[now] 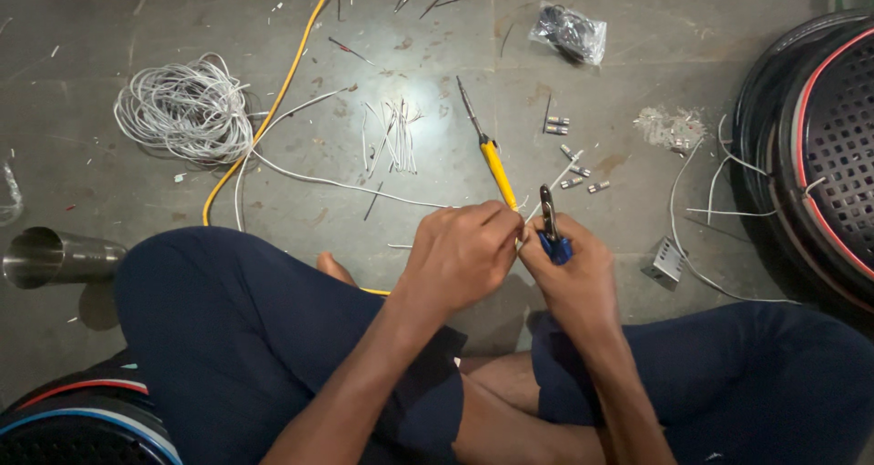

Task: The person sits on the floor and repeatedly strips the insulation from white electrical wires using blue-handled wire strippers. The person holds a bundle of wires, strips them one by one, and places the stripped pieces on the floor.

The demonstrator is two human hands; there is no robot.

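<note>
White wire (533,212) pinched in left hand (460,256); right hand (574,278) clasps blue-handled pliers (549,228).

An informal floor workshop for electrical wiring: a bare grey stone floor (109,28) scattered with a coil of white cable (182,108), cut wire pieces (393,136), small connectors (572,160) and a yellow-handled screwdriver (487,148).

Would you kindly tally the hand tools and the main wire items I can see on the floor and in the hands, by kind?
Yellow-handled screwdriver on the floor: 1
Blue-handled pliers in the right hand: 1
Coil of white wire: 1
Yellow cable: 1
Bundle of cut white wire pieces: 1
Total: 5
</note>
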